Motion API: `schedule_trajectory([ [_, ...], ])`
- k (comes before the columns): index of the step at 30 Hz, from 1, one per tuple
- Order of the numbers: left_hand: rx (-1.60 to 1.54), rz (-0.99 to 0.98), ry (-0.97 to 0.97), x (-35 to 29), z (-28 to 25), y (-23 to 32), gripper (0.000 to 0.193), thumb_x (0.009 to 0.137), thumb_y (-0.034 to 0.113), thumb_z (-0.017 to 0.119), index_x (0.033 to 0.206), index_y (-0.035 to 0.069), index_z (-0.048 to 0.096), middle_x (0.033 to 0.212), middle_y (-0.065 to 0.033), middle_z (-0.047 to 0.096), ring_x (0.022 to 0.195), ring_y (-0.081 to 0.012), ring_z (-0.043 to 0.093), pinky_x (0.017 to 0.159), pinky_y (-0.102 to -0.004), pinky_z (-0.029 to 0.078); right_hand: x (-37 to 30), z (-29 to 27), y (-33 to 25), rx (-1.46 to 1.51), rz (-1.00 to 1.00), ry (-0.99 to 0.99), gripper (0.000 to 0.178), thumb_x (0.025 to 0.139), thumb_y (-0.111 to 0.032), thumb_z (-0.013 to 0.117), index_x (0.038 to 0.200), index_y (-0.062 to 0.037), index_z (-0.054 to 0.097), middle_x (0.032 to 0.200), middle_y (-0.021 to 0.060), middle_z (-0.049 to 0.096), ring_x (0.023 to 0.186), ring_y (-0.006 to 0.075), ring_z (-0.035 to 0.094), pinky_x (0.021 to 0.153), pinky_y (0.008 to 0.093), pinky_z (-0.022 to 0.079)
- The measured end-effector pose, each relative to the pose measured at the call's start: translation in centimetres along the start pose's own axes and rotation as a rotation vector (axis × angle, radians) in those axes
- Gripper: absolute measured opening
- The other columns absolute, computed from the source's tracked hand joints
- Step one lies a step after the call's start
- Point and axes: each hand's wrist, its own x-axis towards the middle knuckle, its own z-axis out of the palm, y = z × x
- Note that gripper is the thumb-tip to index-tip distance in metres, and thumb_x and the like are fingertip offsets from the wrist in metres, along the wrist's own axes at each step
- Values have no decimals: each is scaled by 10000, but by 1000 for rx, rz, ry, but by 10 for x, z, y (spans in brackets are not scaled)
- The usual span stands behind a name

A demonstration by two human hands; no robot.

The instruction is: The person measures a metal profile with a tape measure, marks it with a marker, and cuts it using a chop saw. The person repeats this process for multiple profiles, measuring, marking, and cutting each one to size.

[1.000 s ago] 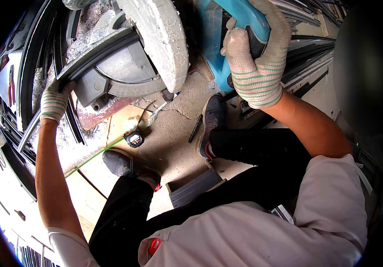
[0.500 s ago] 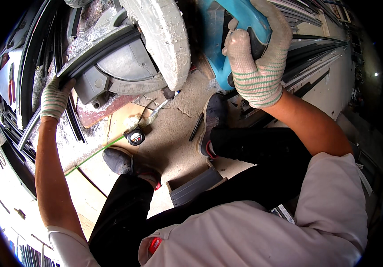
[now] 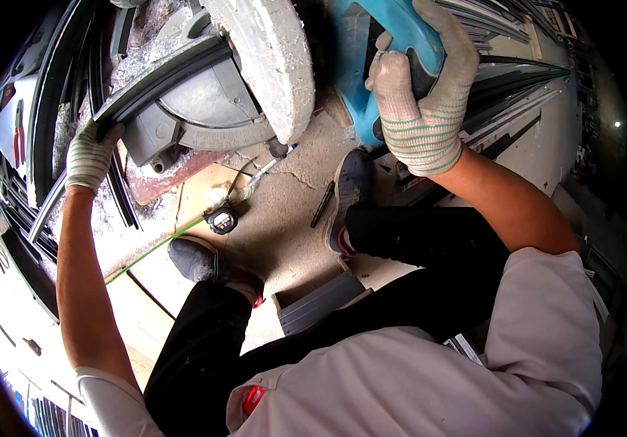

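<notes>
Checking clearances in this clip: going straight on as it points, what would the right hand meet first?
The blue handle that the right hand grips; depth beyond it is hard to judge.

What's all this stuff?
Mitre saw: 1, grey and teal, top
Profile strip: 1, black, across mitre saw
Loose strips: many, mostly dark, both sides
Tape measure: 1, black, left of centre
Marker: 1, black, centre
Thin stick: 1, white, centre
Pliers: 1, red-handled, far left
Channel piece: 1, dark grey, lower centre
Shoes: 2, dark grey, around centre
Trousers: 1, black, lower centre
Shirt: 1, pale grey, bottom
Left hand: 1, white-gloved, on profile strip
Right hand: 1, white-gloved, on saw handle
</notes>
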Motion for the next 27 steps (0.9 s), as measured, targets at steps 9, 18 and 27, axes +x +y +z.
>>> schedule_trajectory([
  [9, 33, -6, 4, 0, 0, 0, 401, 913, 261, 745, 1207, -1, 670, 1088, -160, 742, 948, -202, 684, 894, -322, 500, -3, 1, -1, 65, 28, -13, 575, 947, -74, 561, 1457, 0, 306, 1252, 123, 450, 997, 154, 503, 929, 327, 451],
  [18, 14, -14, -2, 1, 0, -6, 382, 909, 230, 755, 1208, 8, 672, 1087, -124, 742, 944, -168, 665, 900, -312, 501, -8, 2, 0, -22, 2, 3, 567, 950, -92, 572, 1444, 17, 316, 1256, 143, 456, 994, 164, 511, 923, 343, 455],
  [27, -26, -4, -4, 0, 1, -1, 412, 905, 264, 750, 1215, 4, 672, 1072, -145, 746, 940, -175, 675, 892, -315, 502, -15, 4, -1, -7, 26, -19, 581, 948, -137, 603, 1435, 13, 323, 1129, 141, 519, 865, 150, 561, 791, 319, 500],
])
